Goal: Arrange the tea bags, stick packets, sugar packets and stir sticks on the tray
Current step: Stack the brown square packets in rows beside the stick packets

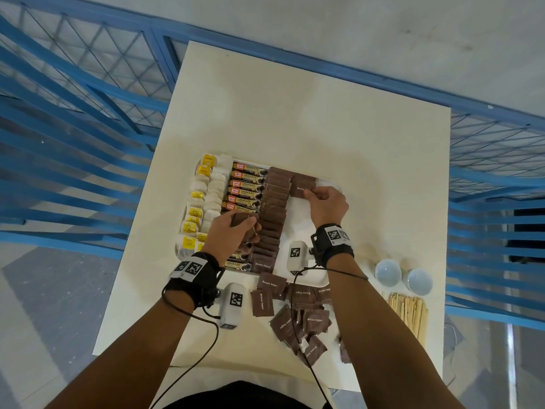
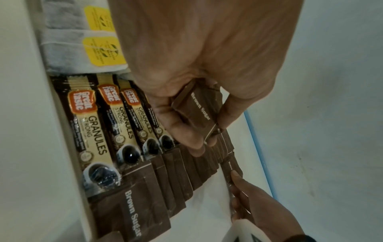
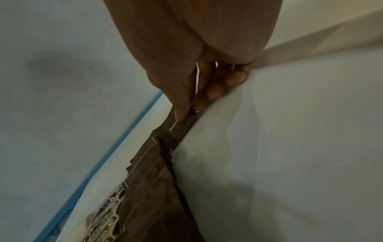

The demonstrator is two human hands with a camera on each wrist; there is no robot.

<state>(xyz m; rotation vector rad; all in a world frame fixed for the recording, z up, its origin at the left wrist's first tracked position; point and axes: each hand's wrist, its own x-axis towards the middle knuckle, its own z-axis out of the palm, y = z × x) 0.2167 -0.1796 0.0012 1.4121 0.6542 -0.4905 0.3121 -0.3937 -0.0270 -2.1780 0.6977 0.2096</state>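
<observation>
A white tray (image 1: 321,278) holds columns of yellow-tagged tea bags (image 1: 196,214), coffee stick packets (image 1: 246,187) and overlapping brown sugar packets (image 1: 274,214). My left hand (image 1: 236,231) hovers over the stick packets and grips a small stack of brown sugar packets (image 2: 196,111). My right hand (image 1: 324,202) pinches one brown sugar packet (image 1: 302,185) at the tray's far end, beside the top of the sugar column; the right wrist view shows thumb and forefinger on that packet (image 3: 178,129). A loose pile of brown sugar packets (image 1: 300,317) lies on the table near me. Wooden stir sticks (image 1: 408,314) lie at the right.
Two pale cups (image 1: 402,277) stand on the white table (image 1: 295,119) right of the tray, above the stir sticks. A blue metal railing (image 1: 73,128) surrounds the table. Cables run from my wrist cameras across the near edge.
</observation>
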